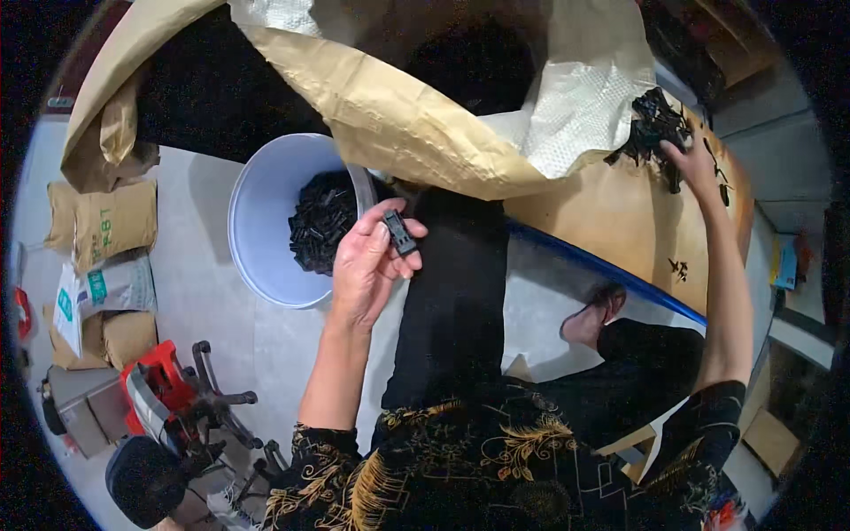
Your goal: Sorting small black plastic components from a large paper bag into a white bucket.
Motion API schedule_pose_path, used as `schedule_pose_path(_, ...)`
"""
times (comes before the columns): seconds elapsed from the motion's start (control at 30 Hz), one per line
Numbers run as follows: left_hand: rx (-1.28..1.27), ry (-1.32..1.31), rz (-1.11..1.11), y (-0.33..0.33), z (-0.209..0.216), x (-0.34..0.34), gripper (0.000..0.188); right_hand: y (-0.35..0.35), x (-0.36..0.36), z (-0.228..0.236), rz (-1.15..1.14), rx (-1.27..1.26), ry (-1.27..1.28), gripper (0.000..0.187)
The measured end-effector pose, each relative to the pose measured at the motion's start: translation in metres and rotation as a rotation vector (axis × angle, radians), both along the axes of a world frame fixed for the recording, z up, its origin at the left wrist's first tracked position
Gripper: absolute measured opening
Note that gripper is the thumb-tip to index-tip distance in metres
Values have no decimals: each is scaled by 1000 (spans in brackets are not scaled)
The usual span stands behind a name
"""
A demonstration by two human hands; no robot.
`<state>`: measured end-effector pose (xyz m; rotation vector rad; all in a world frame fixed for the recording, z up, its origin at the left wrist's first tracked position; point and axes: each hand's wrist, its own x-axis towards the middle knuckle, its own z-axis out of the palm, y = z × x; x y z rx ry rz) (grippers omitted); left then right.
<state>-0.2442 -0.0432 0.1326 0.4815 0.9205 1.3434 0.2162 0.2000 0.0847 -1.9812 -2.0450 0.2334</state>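
Note:
My left hand [365,265] holds a small black rectangular plastic part [396,232] with slots in it, between thumb and fingers, just right of a white bucket [258,257]. Inside the bucket lies a heap of similar small black parts [320,221]. Far to the right, my right hand [696,168] reaches into a tangled pile of black plastic pieces [653,119] on a wooden board [584,217]. Its thumb and fingers close around pieces at the pile's edge, and the fingertips are partly hidden.
A large brown paper sack [398,97] with a white woven lining [580,106] lies across the board's left end. A few small dark bits [678,269] rest on the board. Stacked sacks [115,226] and a red-and-black wheeled object [181,398] stand at left.

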Motion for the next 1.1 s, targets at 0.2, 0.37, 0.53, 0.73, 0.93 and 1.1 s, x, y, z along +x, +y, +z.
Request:
schedule_pose_path(0.2, -98, 216, 173, 3, 4, -37, 35, 20, -25, 20, 159, -409, -296, 66)
schedule_pose_path(0.37, -142, 193, 293, 7, -23, -102, 26, -23, -36, 8, 192, -366, -253, 55)
schedule_pose_path(0.53, -252, -1, 324, 16, -69, -157, 20, -82, -36, -5, 228, -297, -156, 22)
schedule_pose_path(0.73, -392, 17, 540, 21, -93, -162, 27, -120, -31, 10, 186, -187, 291, 20)
schedule_pose_path(0.93, -145, 748, 541, 7, -44, -98, 40, -129, -26, 8, -49, -133, 840, 18)
schedule_pose_path(1.1, 502, 880, 227, 1, 13, 25, 19, -144, -32, 25, -211, -302, 1362, 19)
